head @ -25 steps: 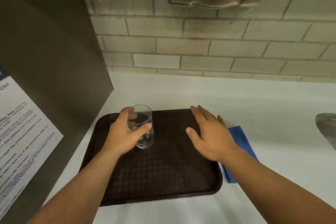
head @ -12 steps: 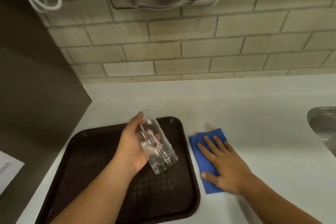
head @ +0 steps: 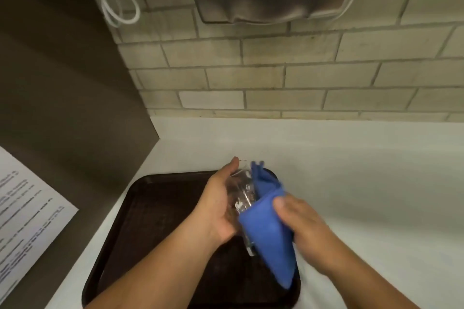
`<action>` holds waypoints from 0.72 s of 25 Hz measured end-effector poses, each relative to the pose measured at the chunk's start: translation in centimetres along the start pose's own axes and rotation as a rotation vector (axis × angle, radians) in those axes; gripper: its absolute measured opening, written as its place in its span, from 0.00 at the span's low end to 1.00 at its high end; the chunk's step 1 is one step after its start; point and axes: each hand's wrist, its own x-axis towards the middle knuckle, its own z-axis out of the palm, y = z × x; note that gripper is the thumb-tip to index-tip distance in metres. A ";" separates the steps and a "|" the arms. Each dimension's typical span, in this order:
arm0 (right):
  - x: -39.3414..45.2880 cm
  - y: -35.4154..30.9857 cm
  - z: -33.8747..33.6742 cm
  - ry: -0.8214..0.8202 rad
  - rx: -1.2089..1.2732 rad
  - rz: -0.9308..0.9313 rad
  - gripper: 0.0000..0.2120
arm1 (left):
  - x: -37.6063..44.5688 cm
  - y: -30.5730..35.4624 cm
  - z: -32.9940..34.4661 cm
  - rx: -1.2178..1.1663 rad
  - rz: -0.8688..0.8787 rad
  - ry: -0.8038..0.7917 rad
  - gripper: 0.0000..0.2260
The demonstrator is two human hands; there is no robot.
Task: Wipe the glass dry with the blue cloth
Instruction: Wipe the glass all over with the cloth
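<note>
Glass held tilted above the tray, cloth pressed to its side.

Your left hand (head: 216, 206) wraps the clear glass (head: 242, 198), lifted over the brown tray (head: 140, 228) on the white desk (head: 364, 183); whether anything is inside it is unclear. At the glass's 3 o'clock, your right hand (head: 303, 226) clenches the blue cloth (head: 268, 228) against it.

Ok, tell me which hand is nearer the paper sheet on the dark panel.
Left. The left hand grips the glass above the tray, on the side toward the paper sheet. The right hand, holding the blue cloth, is farther away.
</note>
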 end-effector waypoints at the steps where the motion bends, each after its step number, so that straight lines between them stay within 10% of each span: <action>1: 0.1 -0.3 2.4 -0.063 -0.268 -0.071 0.31 | -0.3 0.0 -0.2 0.031 -0.003 -0.034 0.25; 8: 4.0 -2.9 6.8 0.116 -0.263 -0.125 0.23 | -2.1 2.7 -2.9 0.131 0.119 -0.126 0.17; 13: 2.4 -2.0 7.5 -0.101 -0.248 -0.161 0.27 | -2.5 4.1 -3.7 0.149 0.103 -0.124 0.22; 18: 5.7 -3.9 8.9 0.177 -0.249 -0.156 0.15 | -2.9 4.4 -4.1 0.166 0.133 -0.152 0.25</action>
